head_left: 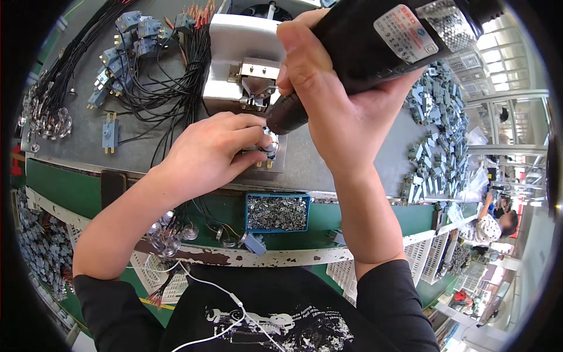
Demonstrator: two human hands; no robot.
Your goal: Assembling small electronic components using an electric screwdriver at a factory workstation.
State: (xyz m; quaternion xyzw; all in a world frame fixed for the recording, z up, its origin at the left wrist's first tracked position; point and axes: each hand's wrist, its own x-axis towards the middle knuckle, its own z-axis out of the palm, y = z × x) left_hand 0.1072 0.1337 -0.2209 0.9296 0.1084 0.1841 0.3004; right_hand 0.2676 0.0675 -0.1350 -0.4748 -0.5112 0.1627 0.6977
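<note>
My right hand (pixel 346 111) is wrapped round a black electric screwdriver (pixel 363 53), which slants down to the left. The dark nose of the tool meets a small grey-and-silver fitting (pixel 269 144) with brass-coloured prongs at its lower end. Thumb and fingers of my left hand (pixel 214 144) pinch that fitting against the grey metal worktop (pixel 311 170). Exactly where the bit enters is hidden by my left fingers and the nose. Just behind the fitting stands a white machine (pixel 226 53) with a metal clamp-like head (pixel 258 79).
Several grey wired plugs (pixel 138 35) and black cables (pixel 190 88) lie left. Loose grey plug parts (pixel 437 117) are heaped right. A blue tray (pixel 247 214) of small metal pieces sits in front, beside clear round parts (pixel 167 234). Another person (pixel 492 227) is at the far right.
</note>
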